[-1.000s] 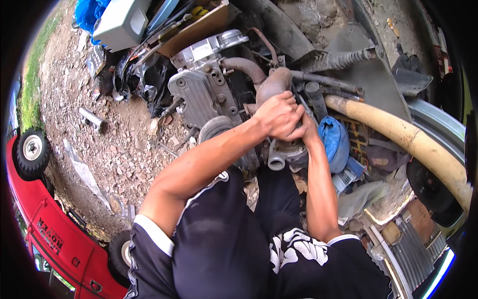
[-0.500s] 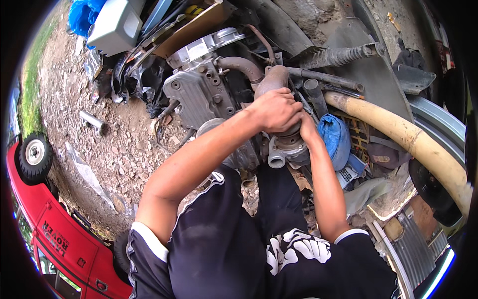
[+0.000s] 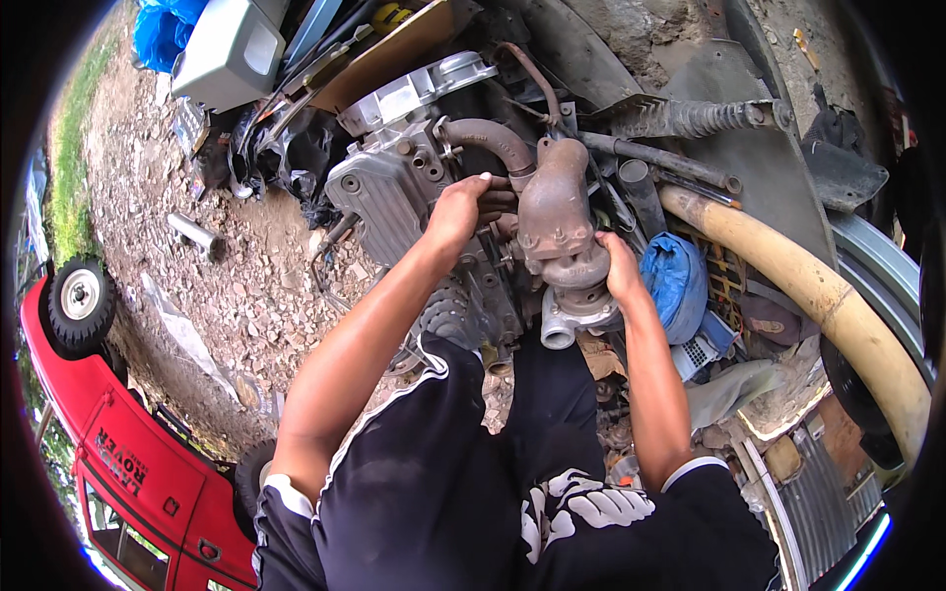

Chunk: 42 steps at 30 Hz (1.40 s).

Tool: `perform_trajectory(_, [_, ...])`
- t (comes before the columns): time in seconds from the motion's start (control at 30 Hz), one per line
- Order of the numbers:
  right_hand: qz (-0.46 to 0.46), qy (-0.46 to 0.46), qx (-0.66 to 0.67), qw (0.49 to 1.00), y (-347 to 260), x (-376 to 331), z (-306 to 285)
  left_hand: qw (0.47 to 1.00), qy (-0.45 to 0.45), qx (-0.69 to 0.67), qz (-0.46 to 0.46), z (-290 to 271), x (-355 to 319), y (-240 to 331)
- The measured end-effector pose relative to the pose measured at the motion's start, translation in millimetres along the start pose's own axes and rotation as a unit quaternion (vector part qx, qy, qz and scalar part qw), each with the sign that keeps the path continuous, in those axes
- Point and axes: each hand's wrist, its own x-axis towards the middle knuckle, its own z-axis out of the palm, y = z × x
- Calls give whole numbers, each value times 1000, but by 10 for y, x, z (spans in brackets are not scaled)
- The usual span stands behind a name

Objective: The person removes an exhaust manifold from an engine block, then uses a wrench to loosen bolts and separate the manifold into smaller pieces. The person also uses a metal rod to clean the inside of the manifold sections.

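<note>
A rusty brown turbocharger (image 3: 557, 212) with a grey lower housing stands against the side of a grey engine block (image 3: 384, 197). My right hand (image 3: 621, 270) holds the turbocharger by its right side, the thumb on top and the other fingers hidden behind it. Between block and turbocharger, my left hand (image 3: 461, 213) reaches in from the left with its fingers stretched out toward the turbocharger's left side. I cannot see whether those fingertips touch metal. A curved rusty pipe (image 3: 488, 136) runs along the top of the block to the turbocharger.
A thick bamboo pole (image 3: 788, 256) and a blue cloth-like bundle (image 3: 675, 281) lie to the right. Metal tubes (image 3: 660, 158) and a coil-spring damper (image 3: 709, 116) lie beyond. A short metal cylinder (image 3: 195, 234) rests on gravel at left, near a red vehicle (image 3: 128, 443).
My left hand has come off the top of the turbocharger, moving left and opening its fingers. My right hand now shows at the turbocharger's right side. The view has shifted slightly.
</note>
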Motion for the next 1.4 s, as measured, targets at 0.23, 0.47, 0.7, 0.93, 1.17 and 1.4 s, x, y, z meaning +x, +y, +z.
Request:
perform_trajectory(0.23, [-104,117,-267,951,-58,-432,292,992,-68,84,-65,-140,66,191])
perform_trajectory(0.47, [-125,97,-173,972,135,-211,171,997,-14,-64,-50,453,540,-207])
perform_trajectory(0.7, [-99,89,-227,965,-176,-284,198,989,53,-59,-122,556,637,-50])
perform_trajectory(0.93, [-80,108,-159,978,112,-59,13,991,-5,32,-129,480,555,111])
perform_trajectory(1.17, [-74,127,-158,976,280,-75,-100,995,-54,66,-50,-100,-31,344])
perform_trajectory(1.4, [-26,93,-42,994,252,-90,-221,997,-71,-28,-7,-779,-476,458])
